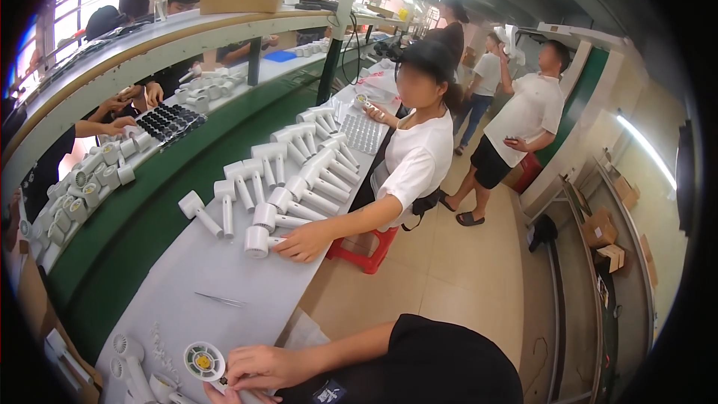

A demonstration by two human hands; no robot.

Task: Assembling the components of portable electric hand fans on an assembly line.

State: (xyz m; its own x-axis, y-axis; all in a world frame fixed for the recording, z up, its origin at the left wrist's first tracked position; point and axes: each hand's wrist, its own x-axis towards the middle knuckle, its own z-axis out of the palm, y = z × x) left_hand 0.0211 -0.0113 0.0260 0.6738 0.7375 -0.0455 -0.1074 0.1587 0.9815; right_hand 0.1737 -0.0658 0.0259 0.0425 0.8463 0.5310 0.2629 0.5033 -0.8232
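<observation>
A white round device head [203, 361] with a yellow centre lies at the near end of the grey worktable [187, 269]. My right hand [262, 368] reaches in from a black sleeve and rests beside it, fingertips pinching a small dark part at the device's lower edge. Only some fingers of my left hand [218, 395] show at the bottom edge, curled under the device's handle. Thin metal tweezers [221, 300] lie on the table just beyond.
More white devices [129, 359] and small clear parts [159, 344] lie to the left. A seated co-worker's hand [303, 242] holds a white device [258, 240] among rows of them. A green conveyor belt [149, 209] runs alongside; a red stool [366, 248] stands in the aisle.
</observation>
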